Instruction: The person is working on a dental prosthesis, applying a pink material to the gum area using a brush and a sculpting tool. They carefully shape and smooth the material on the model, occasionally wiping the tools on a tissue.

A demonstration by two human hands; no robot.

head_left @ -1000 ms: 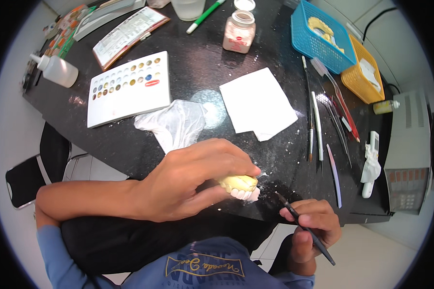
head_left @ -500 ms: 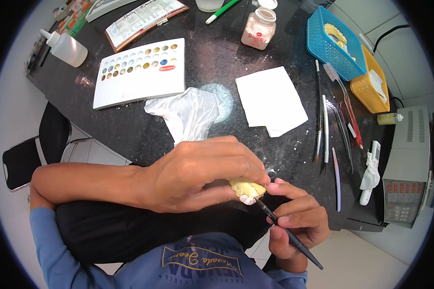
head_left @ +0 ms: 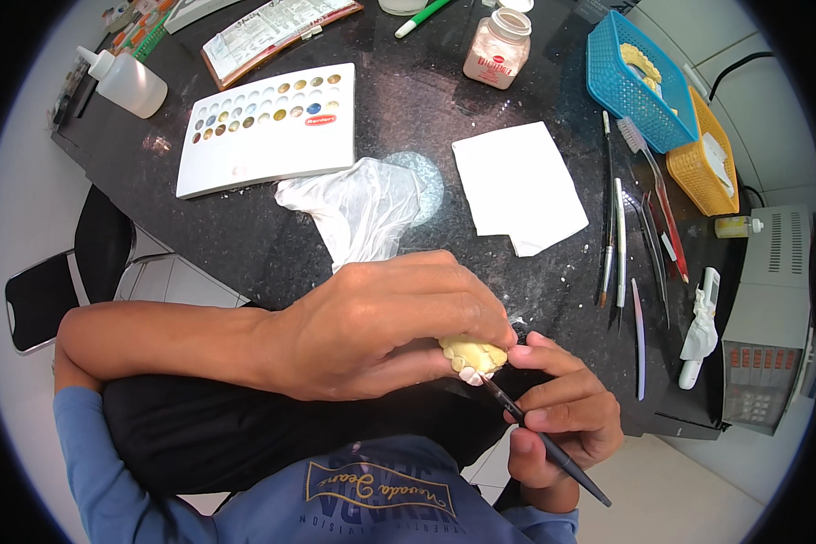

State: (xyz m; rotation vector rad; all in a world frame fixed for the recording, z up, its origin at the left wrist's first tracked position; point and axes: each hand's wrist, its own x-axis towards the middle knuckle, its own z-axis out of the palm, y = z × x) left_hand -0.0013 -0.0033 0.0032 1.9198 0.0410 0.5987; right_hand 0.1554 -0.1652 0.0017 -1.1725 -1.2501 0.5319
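Note:
A yellow dental model (head_left: 477,354) with whitish teeth on its near edge is gripped between the thumb and fingers of my left hand (head_left: 385,326). My right hand (head_left: 567,412) is closed around a slim black-handled brush (head_left: 553,451), pen-fashion. The brush slants up and to the left, and its fine tip meets the white teeth (head_left: 473,374) or lies very close to them. The right index fingertip rests against the model's right side. My left fingers hide the model's far side.
Beyond my hands lie a crumpled white cloth (head_left: 358,204), a folded white sheet (head_left: 519,186) and a white palette (head_left: 267,136) with coloured wells. A jar of pink powder (head_left: 497,54) stands farther back. Brushes, tweezers (head_left: 655,258), a toothbrush (head_left: 648,163) and baskets (head_left: 644,109) line the right side.
The whole view has shifted slightly, so the table things sit a little to the right. Both hands keep their grips, with the brush tip still at the teeth.

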